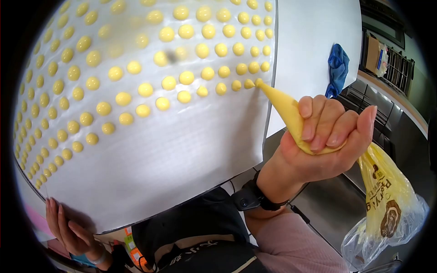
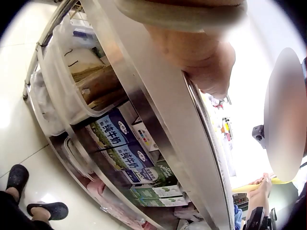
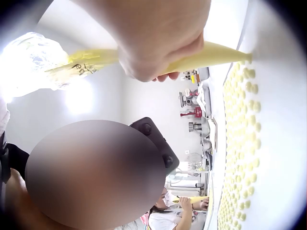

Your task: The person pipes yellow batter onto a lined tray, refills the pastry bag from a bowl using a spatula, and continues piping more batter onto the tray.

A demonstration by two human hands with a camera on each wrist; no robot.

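Right hand [image 1: 327,136] was wrapped around the piping bag [image 1: 284,107], with all four fingers curled over its neck and the thumb closing from the far side. The yellow cone ran forward from the fingertips. Its tip touched the white sheet [image 1: 182,154] at the end of a row of yellow dots [image 1: 145,89], right at the sheet's edge. The wrist view also showed the bag [image 3: 216,52] squeezed in the fist [image 3: 158,38]. Behind the palm, the bag's loose plastic tail hung down and looked slack.

Judged the bag soft and yielding, its film possibly slick. The twisted neck looked like the place to hold it, since pressure there drives the filling. The dots looked wet and easily smeared.

Left hand [image 1: 68,227] lay at the sheet's near corner, fingers fairly straight and close together against the edge. Bare sheet stretched between the two hands.

Beyond the right fingertips the sheet ended. A blue cloth [image 1: 337,68] lay well apart, and the steel counter [image 1: 327,204] sat under the wrist.
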